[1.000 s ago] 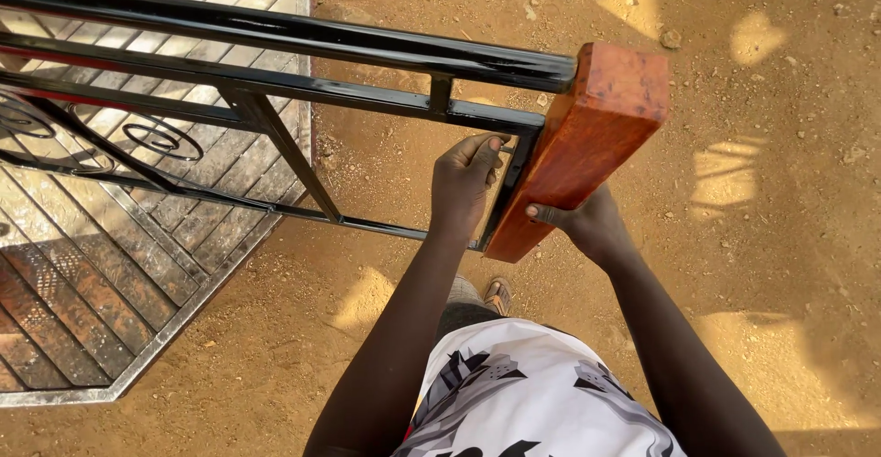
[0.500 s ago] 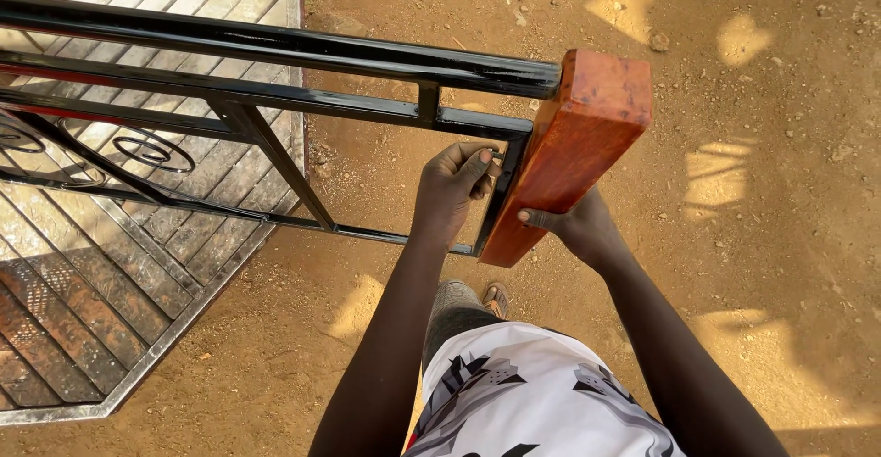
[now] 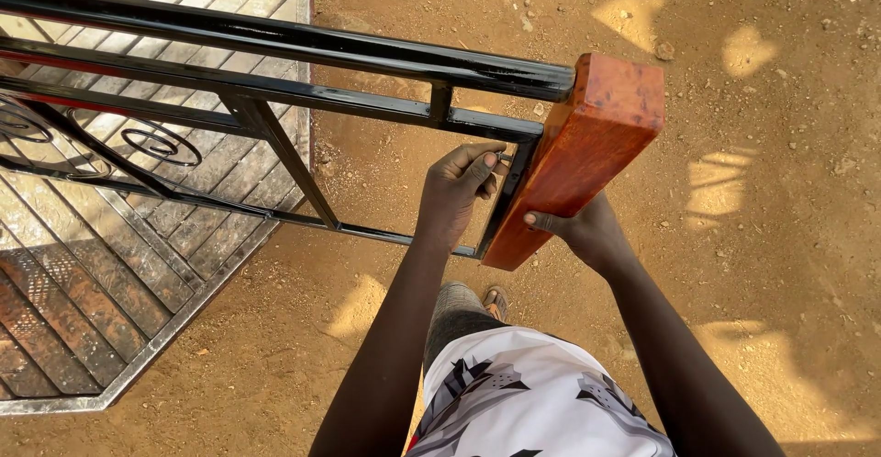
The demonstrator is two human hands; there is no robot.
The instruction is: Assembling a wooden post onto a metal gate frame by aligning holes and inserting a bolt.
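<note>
A black metal frame (image 3: pixel 303 49) with straight bars and scrollwork runs from the left edge to the middle of the head view. A reddish-brown wooden block (image 3: pixel 587 150) stands tilted against its right end. My left hand (image 3: pixel 459 191) pinches a small object, too small to identify, at the frame's end bar next to the block. My right hand (image 3: pixel 587 232) grips the lower part of the block from the right, thumb on its front face.
Grooved wooden decking with a metal rim (image 3: pixel 110 273) lies under the frame at the left. Sandy ground (image 3: pixel 780 237) with small stones and sun patches spreads to the right. My patterned shorts (image 3: pixel 523 402) and one foot (image 3: pixel 496 303) show below.
The view has shifted slightly, so frame and block sit a little lower and left. Both hands stay in the same places on the frame end and the block.
</note>
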